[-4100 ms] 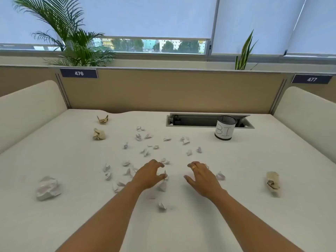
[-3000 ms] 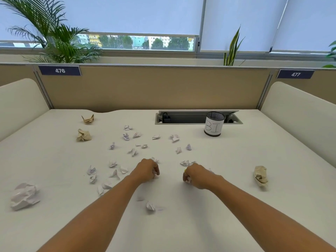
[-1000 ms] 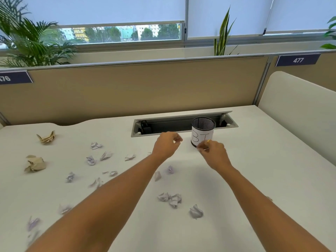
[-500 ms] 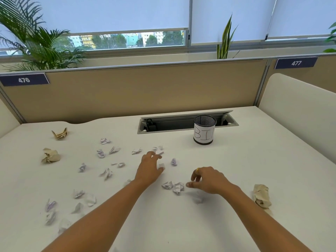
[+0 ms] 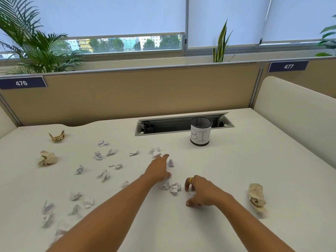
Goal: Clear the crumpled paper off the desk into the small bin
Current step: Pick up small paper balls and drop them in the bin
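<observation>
Mid-frame, our empty left grip [image 5: 160, 168] reaches toward a crumpled lilac paper scrap [image 5: 171, 163] while our right grip [image 5: 201, 192] curls round a small white wad [image 5: 191, 195], both bound for the black mesh bin [image 5: 201, 131] upper right.

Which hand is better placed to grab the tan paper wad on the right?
Probably the right hand: it lies nearer the tan wad, while the left hand reaches toward a small white scrap well away from it.

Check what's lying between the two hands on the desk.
Two crumpled white scraps, side by side on the desk, lie between the left hand and the right hand. The head view shows it.
</observation>
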